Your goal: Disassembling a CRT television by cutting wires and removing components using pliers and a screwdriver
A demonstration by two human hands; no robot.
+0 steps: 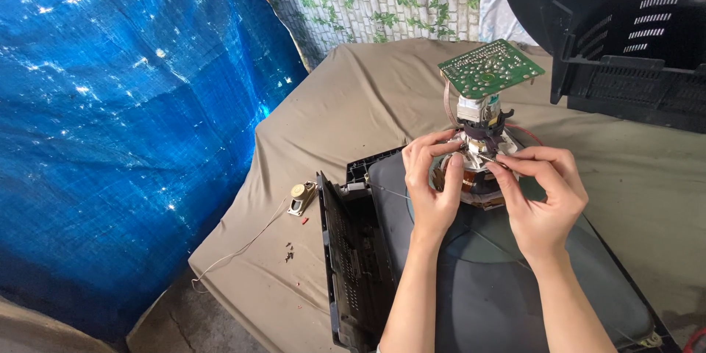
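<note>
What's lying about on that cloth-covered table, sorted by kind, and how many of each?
Picture tube, face down, which both hands, left hand and right hand, work on at its neck: picture tube: 1
Green circuit board: 1
Black plastic casings, front frame and back shell: 2
Small loudspeaker with wire: 1
Total: 5

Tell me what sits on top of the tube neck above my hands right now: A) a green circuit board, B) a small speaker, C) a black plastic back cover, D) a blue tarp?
A: a green circuit board, solder side up, caps the tube neck, just above the left hand and right hand.
</note>
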